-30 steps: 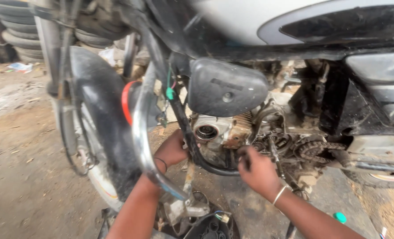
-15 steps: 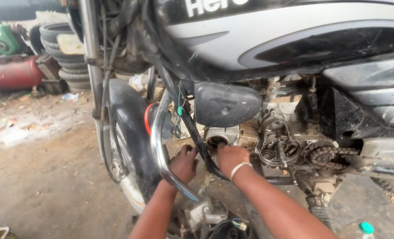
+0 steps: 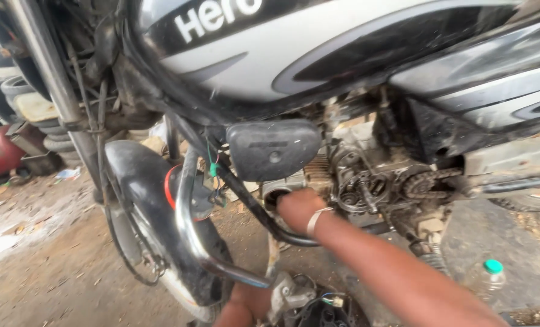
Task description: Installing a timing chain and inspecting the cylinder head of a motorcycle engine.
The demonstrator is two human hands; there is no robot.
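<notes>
Beside engine [image 3: 367,181], right hand [image 3: 297,209]; crash guard [image 3: 188,224] crossing.

Dusty dirt ground [image 3: 46,266], stacked tyres [image 3: 15,97] behind, daylight.

An open-air repair yard: stripped motorcycle [image 3: 318,91], stacked old tyres [image 3: 15,97], dirt ground [image 3: 46,266].

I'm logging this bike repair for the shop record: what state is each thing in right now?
Right hand: closed at the round engine opening, fingers hidden.
Left hand: only the forearm shows at the bottom edge, hand out of sight.
Exposed grey motorcycle engine: side cover off, sprocket and chain bare, dirty.
Black rounded plastic cover: mounted.
Clear plastic bottle with green cap: capped, upright on the ground.
Chrome crash guard tube: attached.
</notes>
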